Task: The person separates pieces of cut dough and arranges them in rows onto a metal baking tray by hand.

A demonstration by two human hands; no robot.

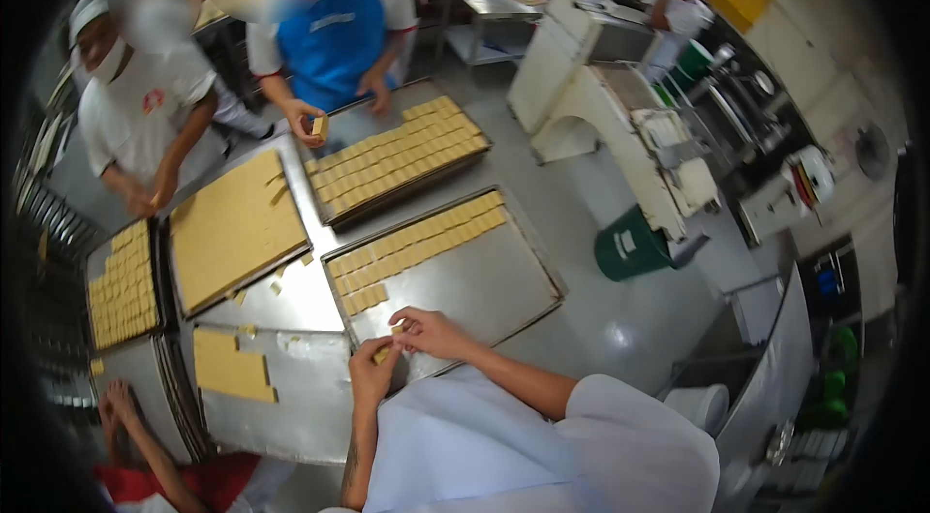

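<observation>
While both hands work close together over the near edge of a metal tray [475,292], the left hand [370,373] pinches a small yellow block [382,354] and the right hand [431,334] grips a second block [396,330] in its fingertips. Rows of yellow pieces [417,247] line the far side of that tray, with a shorter row below at its left. Leftward on the bench [320,302] lies a broad yellow slab [237,232]. Across from it, a person in a blue apron [334,43] holds one piece [320,127] above a fuller tray.

Head-worn view; facing forward and down
</observation>
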